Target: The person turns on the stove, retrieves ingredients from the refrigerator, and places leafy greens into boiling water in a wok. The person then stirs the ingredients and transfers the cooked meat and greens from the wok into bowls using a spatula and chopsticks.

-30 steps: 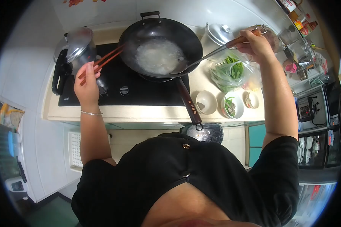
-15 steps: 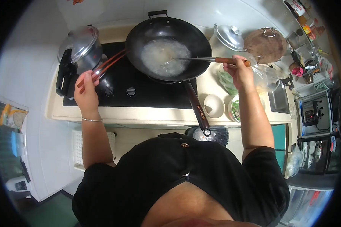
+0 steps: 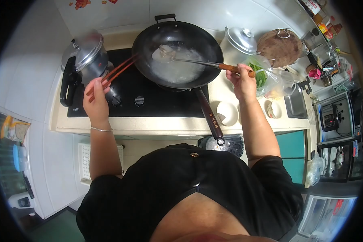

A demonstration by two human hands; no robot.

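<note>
My left hand [image 3: 96,100] is closed around a pair of reddish-brown chopsticks [image 3: 119,71], whose tips reach the wok's left rim. The wooden handle of a metal ladle [image 3: 197,63] is in my right hand [image 3: 245,84]. Its head is raised over the wok, carrying several pale greyish pieces of food [image 3: 165,52] that I cannot identify. Cloudy, whitish liquid [image 3: 180,73] fills the bottom of the black wok [image 3: 209,47], which sits on the cooktop [image 3: 121,90] with its long handle pointing toward me.
A pressure cooker [image 3: 86,52] stands left of the wok. On the right are a lidded metal pot [image 3: 241,42], a round wooden board [image 3: 279,48], green vegetables in a plastic bag [image 3: 259,76], a white bowl [image 3: 228,113], a smaller bowl [image 3: 274,109] and a sink [image 3: 295,101].
The ladle's head has come up out of the liquid with food pieces on it. My right hand has shifted slightly left and down; my left hand still holds the chopsticks.
</note>
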